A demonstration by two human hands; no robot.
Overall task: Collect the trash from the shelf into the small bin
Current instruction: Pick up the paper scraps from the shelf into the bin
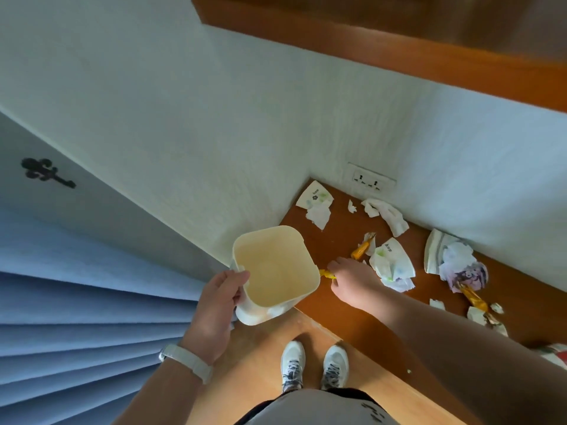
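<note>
Left hand (224, 289) grips the small bin (267, 314) by its rim; right hand (352, 280) (pinching a yellow wrapper (325, 273)) should carry it over that rim just beside, then release

Bin (270, 253): smooth cream plastic, dull sheen. Shelf (337, 305): brown wood, smooth, lightly glossy. Paper scraps (383, 214): thin, matt, crumpled and torn. Yellow wrapper (325, 273) and orange wrapper (362, 248): shiny, crinkled film. Wall (214, 118): matt, finely textured. Socket (371, 179): smooth white plastic. Curtain (76, 302): pleated blue cloth, matt. Floor (260, 363): pale, smooth wood.
</note>
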